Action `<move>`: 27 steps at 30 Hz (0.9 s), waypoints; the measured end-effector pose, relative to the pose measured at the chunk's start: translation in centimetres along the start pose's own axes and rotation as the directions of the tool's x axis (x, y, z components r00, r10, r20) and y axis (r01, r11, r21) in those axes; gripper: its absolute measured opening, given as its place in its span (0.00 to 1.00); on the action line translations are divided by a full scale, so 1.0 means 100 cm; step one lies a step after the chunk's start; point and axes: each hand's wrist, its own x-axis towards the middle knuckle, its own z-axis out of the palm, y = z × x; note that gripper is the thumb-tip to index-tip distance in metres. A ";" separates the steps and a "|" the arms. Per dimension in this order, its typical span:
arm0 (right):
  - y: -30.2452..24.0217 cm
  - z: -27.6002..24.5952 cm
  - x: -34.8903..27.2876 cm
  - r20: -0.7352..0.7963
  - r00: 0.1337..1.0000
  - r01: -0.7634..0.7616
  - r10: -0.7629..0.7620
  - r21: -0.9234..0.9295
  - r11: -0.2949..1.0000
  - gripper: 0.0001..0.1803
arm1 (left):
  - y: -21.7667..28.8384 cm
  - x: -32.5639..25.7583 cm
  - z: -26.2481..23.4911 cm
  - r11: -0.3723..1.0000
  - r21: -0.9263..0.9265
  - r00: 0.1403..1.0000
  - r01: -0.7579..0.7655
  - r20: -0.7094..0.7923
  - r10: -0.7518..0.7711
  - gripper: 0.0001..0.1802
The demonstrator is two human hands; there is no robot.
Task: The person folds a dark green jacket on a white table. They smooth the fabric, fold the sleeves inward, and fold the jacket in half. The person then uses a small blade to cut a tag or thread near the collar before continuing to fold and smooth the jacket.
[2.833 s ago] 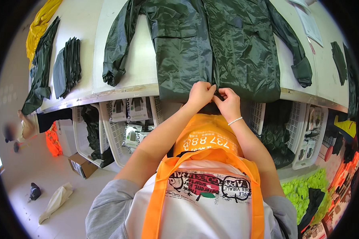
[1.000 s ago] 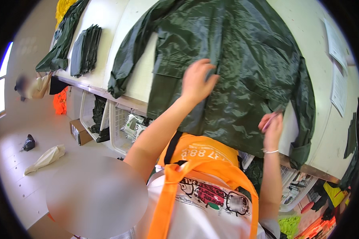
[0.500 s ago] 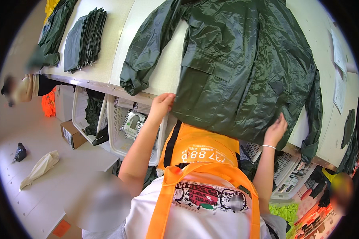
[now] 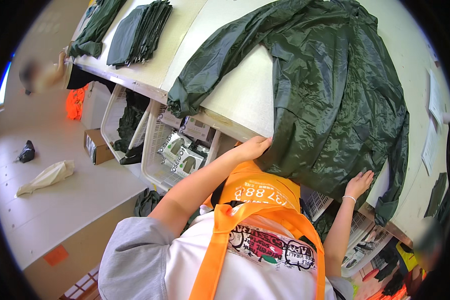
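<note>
A shiny dark green rain jacket (image 4: 320,85) lies spread on the pale table, its hem toward me and hanging over the near edge. At the lower left corner of its body, my left hand (image 4: 257,146) is closed, pinching the fabric edge. My right hand (image 4: 359,185) rests on the lower right part of the jacket with its fingers stretched out. One sleeve (image 4: 195,85) slants out to the left, its cuff by the table's edge. The other sleeve (image 4: 397,150) runs down along the right side.
Folded dark green garments (image 4: 140,32) are stacked at the far left of the table (image 4: 185,37). Below the edge, a white basket (image 4: 152,145) holds packaged goods. A cardboard box (image 4: 97,145) stands on the floor. Another person (image 4: 55,75) is at the far left.
My left hand has moved right with the jacket's edge, and the body looks narrower, its pocket flap less visible. My right hand has shifted slightly right and down. The view has turned somewhat.
</note>
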 end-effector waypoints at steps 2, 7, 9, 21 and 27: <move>-0.015 -0.007 -0.002 0.027 0.999 -0.035 0.037 -0.065 0.997 0.26 | -0.001 -0.001 0.009 0.999 -0.024 0.999 -0.029 -0.032 0.028 0.23; 0.009 -0.003 0.017 0.014 0.995 -0.101 0.103 -0.114 0.988 0.26 | -0.014 -0.002 -0.022 0.993 0.120 0.882 0.021 -0.470 0.039 0.17; 0.019 0.000 0.029 0.020 0.996 -0.088 0.091 -0.133 0.987 0.26 | -0.030 0.001 -0.047 0.983 0.104 0.771 0.152 -0.635 -0.052 0.19; 0.043 0.020 0.056 -0.026 0.999 -0.026 0.023 -0.138 0.990 0.26 | -0.046 0.015 -0.026 0.940 0.270 0.474 0.208 -0.869 0.144 0.40; 0.050 0.029 0.065 -0.023 0.999 -0.030 0.027 -0.129 0.991 0.27 | 0.031 0.054 -0.034 0.407 0.892 0.614 -0.197 -0.211 0.760 0.38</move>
